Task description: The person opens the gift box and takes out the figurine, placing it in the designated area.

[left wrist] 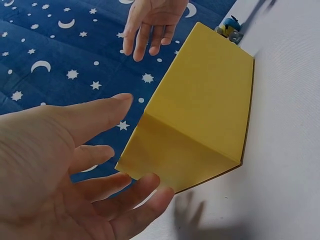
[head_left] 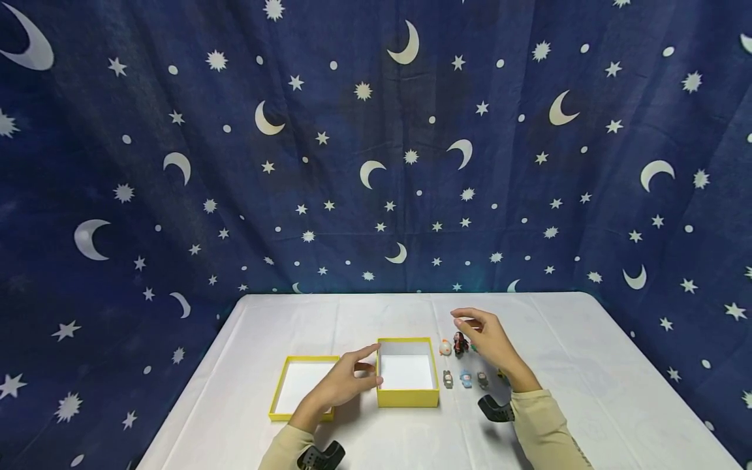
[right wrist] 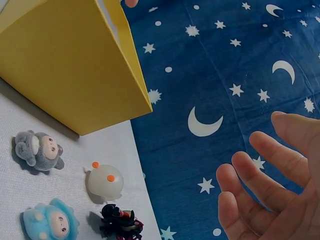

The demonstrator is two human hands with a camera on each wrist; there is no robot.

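Note:
A yellow box (head_left: 408, 398) with a white inside stands uncovered on the table. My left hand (head_left: 345, 380) is at its left side, fingers loosely spread and holding nothing; whether the fingertips touch the box I cannot tell. My right hand (head_left: 490, 339) hovers over small toys right of the box, its fingers relaxed and nothing between them. Below it are a white round toy with orange spots (right wrist: 106, 182) and a dark figure (right wrist: 121, 222). Nearer the front lie a grey plush figure (right wrist: 41, 151), a light blue one (right wrist: 51, 220) and a dark grey one (head_left: 482, 379).
Left of the box lies a shallow yellow-rimmed lid (head_left: 296, 385), inside up, partly behind my left hand. My right forearm partly covers a yellow toy (head_left: 501, 374). A white cloth (head_left: 546, 320) covers the table; a dark blue curtain (head_left: 329, 163) with moons and stars hangs behind.

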